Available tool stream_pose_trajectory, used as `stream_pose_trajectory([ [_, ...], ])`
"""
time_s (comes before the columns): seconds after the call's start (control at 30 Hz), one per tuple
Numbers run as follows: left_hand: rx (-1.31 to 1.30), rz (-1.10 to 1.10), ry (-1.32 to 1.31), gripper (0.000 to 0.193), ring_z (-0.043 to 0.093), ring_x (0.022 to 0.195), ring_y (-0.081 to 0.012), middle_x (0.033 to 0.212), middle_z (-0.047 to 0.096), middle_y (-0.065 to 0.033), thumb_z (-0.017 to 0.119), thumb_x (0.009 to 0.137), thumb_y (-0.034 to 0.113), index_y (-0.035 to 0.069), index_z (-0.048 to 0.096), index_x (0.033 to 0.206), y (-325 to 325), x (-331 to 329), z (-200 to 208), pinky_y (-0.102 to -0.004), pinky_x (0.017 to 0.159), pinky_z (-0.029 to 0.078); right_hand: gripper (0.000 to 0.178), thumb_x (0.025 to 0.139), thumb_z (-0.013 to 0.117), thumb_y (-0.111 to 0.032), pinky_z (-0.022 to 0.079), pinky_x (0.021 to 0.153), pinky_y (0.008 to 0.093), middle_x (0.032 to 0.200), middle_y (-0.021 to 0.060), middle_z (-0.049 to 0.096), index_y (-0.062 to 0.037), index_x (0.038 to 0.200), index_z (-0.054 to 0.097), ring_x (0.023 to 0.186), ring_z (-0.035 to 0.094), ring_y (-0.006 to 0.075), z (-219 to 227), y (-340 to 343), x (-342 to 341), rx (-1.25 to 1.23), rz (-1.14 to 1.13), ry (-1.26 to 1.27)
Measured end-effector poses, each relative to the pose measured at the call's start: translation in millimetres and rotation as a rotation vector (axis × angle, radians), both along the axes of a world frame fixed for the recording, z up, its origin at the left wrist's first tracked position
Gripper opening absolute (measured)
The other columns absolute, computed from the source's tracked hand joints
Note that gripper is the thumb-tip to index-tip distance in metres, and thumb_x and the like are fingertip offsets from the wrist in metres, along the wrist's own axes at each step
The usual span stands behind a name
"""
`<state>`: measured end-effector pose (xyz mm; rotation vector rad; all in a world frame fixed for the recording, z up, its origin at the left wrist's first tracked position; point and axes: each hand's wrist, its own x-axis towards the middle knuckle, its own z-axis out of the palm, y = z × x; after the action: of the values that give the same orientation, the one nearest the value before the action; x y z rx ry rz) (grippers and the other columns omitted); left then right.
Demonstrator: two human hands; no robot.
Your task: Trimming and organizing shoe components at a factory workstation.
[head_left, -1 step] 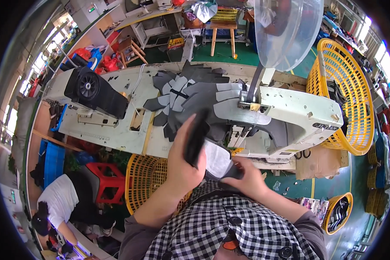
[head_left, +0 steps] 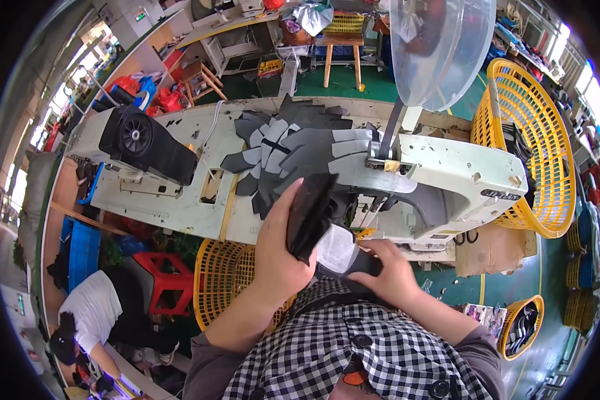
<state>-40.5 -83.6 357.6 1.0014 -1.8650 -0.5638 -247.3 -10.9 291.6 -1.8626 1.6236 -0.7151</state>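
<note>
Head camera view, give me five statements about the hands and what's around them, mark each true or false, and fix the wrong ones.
1. The left hand holds black material. True.
2. The bench is bare. False: grey pieces lie spread across the machine table.
3. The right hand grips dark material beside a white patch. True.
4. The largest basket is blue. False: the big basket, next to the sewing machine, is yellow.
5. A person in a white top is at the lower left of the picture. True.
</note>
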Motion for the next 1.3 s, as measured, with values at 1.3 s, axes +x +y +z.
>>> stream_pose_trajectory([
  [1.3,0.256,0.112,0.537,0.043,0.052,0.091,-0.0122,0.104,0.055,-0.0049,0.061,0.078,-0.002,0.003,0.043,0.117,-55.4,-64.3,-30.2,-0.0248,0.077,0.043,0.034,0.081,0.067,-0.015,0.039,0.088,0.0261,0.105,0.0057,0.059,0.0002,0.110,0.055,0.095,0.054,0.0146,34.7,-76.3,-61.5,-0.050,-0.532,-0.980],
])
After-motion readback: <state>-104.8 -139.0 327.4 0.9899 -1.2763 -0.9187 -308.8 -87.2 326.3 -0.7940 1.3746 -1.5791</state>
